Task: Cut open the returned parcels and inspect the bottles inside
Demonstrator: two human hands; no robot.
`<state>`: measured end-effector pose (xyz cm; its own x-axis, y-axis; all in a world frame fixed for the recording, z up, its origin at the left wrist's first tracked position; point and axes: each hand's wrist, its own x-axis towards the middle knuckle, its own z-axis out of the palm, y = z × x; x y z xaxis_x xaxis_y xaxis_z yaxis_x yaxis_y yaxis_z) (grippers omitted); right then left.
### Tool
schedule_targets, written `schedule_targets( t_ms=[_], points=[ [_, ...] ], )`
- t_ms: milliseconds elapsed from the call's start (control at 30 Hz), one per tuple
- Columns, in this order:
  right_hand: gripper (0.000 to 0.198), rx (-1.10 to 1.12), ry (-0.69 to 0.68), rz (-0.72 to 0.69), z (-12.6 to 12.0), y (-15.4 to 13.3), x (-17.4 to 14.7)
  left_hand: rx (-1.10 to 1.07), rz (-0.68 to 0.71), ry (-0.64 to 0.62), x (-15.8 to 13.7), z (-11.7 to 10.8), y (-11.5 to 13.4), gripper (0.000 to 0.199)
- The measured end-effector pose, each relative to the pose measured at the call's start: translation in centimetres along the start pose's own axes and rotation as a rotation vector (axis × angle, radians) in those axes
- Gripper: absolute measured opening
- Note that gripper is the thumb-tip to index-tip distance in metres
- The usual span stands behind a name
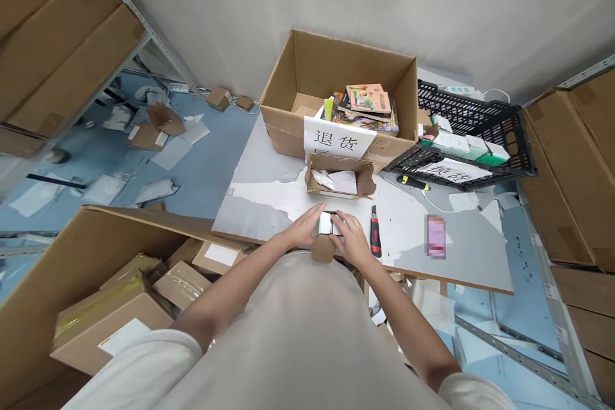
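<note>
Between my two hands at the table's near edge is a small cardboard box, its brown flap folded down toward me and something white showing inside. My left hand grips its left side, fingers pressed against it. On the other side, my right hand holds the box with the thumb near the opening. A red and black utility knife lies just right of my right hand. Beyond my hands stands an open carton with white paper or plastic in it.
A large cardboard box holding books stands at the back. To its right is a black plastic crate with small boxes. A yellow and black tool and a blurred pink item lie on the table. Parcels fill a carton at left.
</note>
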<state>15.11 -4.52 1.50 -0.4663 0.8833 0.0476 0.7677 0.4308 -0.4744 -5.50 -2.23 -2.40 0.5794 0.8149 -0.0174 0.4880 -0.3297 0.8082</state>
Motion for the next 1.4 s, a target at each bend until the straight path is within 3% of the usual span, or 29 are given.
schedule_targets(
  t_ms=[133,300,433,600,833,1000,1133,1200,1300,1400],
  points=[
    [0.058,-0.019,-0.116,-0.019,-1.1,0.4,1.0,0.135,0.045,0.052,-0.6,-2.0,1.6,0.077],
    [0.063,0.101,-0.173,-0.066,-1.5,1.8,1.8,0.278,-0.019,0.143,1.2,-1.2,3.7,0.069],
    [0.049,0.246,-0.112,-0.073,-1.3,2.8,1.6,0.249,-0.088,0.184,2.4,-0.2,4.3,0.065],
    [0.035,0.33,-0.008,-0.096,-1.5,3.2,0.5,0.137,-0.155,0.195,2.5,0.5,4.9,0.041],
    [0.022,0.311,0.141,-0.037,-1.1,3.8,-0.7,0.108,-0.068,0.174,2.0,0.7,4.7,0.029],
    [0.024,0.155,0.123,-0.04,0.1,4.5,-1.9,0.035,-0.046,0.269,0.7,0.6,3.5,0.038],
    [0.028,-0.032,0.068,-0.064,0.4,4.1,-2.3,0.163,-0.055,0.295,-1.0,0.9,2.0,0.043],
    [0.032,-0.074,0.026,-0.061,0.1,3.6,-2.3,0.246,-0.084,0.244,-1.6,1.2,1.6,0.046],
    [0.034,-0.12,-0.02,-0.026,-0.5,2.9,-2.0,0.334,-0.098,0.136,-1.8,1.9,1.8,0.078],
    [0.032,-0.165,-0.008,0.013,-1.4,2.4,-1.3,0.376,-0.164,0.168,-1.0,2.9,2.3,0.1]
  ],
)
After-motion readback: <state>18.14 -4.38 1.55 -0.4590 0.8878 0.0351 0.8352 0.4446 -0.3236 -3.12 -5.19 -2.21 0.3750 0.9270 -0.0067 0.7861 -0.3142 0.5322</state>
